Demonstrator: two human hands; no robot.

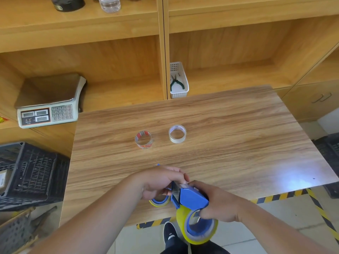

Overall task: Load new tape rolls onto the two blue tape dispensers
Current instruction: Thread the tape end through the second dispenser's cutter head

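At the desk's (201, 110) near edge, the right hand (218, 202) is clamped on a blue tape dispenser (192, 197) carrying a yellow roll (197, 226). The left hand's (157, 182) grip pinches its front end; a second loaded dispenser (159, 199) lies beneath. Two spent cores (144, 140) sit mid-desk.

Both forearms bare, no sleeves visible. Left hand (157, 182) and right hand (218, 202) ungloved. Black shoe with white marking (169, 233); apparently dark trousers, partly cropped.

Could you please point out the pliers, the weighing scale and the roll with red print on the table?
pliers (176, 83): head view, on the dark handles.
weighing scale (62, 113): head view, on its keypad.
roll with red print (144, 146): head view, on its near wall.
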